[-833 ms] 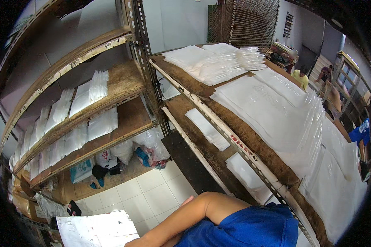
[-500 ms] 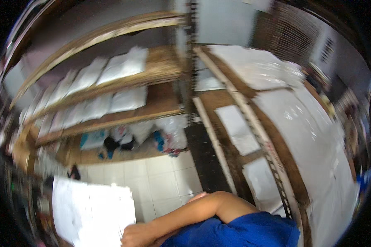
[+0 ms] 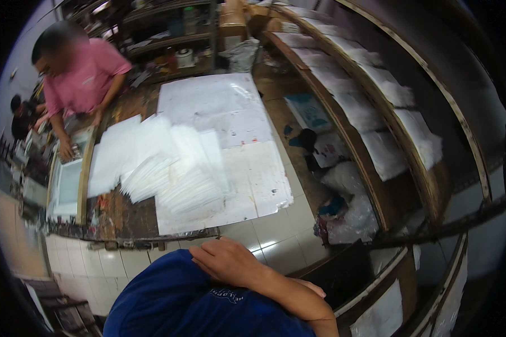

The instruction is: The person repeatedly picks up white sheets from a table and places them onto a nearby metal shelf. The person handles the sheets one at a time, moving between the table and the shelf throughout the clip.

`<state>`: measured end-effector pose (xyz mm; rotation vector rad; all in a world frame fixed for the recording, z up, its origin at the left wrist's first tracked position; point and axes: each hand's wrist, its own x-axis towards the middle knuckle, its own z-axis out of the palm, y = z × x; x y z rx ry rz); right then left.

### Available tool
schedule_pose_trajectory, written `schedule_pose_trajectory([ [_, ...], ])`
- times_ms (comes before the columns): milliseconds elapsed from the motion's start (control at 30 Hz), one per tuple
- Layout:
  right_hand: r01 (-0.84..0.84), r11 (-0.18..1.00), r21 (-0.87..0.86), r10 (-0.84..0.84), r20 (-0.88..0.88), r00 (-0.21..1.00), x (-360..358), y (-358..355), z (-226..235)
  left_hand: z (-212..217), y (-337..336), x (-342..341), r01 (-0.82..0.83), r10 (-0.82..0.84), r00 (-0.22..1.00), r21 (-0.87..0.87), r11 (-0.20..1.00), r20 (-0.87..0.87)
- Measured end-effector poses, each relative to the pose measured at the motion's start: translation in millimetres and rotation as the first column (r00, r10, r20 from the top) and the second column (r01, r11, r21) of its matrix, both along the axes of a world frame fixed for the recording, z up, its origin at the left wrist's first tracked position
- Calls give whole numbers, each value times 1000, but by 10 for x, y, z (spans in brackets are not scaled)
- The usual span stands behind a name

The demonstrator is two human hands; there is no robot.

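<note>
Nothing is picked up yet: the right hand (image 3: 226, 262) rests slack and empty on the blue cotton sleeve (image 3: 168, 292), the left hand (image 3: 314, 288) is tucked away so I cannot tell its grip, and the fanned stack of thin white sheets (image 3: 174, 168) lies untouched at the middle of the worn wooden bench (image 3: 123, 216).

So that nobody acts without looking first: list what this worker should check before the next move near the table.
1. Right hand free: ok, it rests empty on the blue shirt.
2. Left hand: cannot tell, out of view.
3. White sheets on the worktable: ok, fanned, lying flat.
4. Floor by the shelves: not ok, bags lie there.
5. Person in pink: ok, hands at the wooden frame.
</note>
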<state>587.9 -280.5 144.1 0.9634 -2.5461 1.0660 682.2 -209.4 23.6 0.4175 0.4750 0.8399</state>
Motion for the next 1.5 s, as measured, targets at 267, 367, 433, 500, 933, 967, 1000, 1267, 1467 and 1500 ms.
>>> schedule_pose_trajectory([
  [267,-152,988,8,152,-13,988,-117,-162,6,-28,66,-48,-92,93,995,17,996,-36],
  [367,-163,987,-5,163,-21,986,-134,-176,-19,-36,24,-96,-111,112,992,22,994,-56],
  [433,-151,988,-22,150,-33,988,-138,-181,-49,-48,53,-110,-114,116,991,26,993,-60],
  [500,-139,990,5,139,-18,990,-129,-172,-24,-55,28,-97,-107,108,992,28,994,-62],
  [933,-185,982,-29,185,21,982,-93,-263,-21,-73,-5,-173,-172,174,982,34,984,-71],
  [967,-190,982,-16,190,9,982,-94,-269,-13,-67,-26,-167,-177,179,981,34,984,-75],
  [1000,-195,981,-3,195,-3,981,-100,-274,-4,-74,-19,-165,-180,182,980,36,983,-75],
  [1267,-200,980,-2,200,-19,980,-100,-277,-19,-92,-13,-217,-206,208,975,44,978,-71],
  [1467,-185,983,1,185,-17,983,-98,-273,12,-90,-27,-206,-188,191,978,48,981,-85],
  [1500,-179,984,0,179,-19,984,-109,-271,11,-93,-29,-202,-186,190,978,50,981,-83],
])
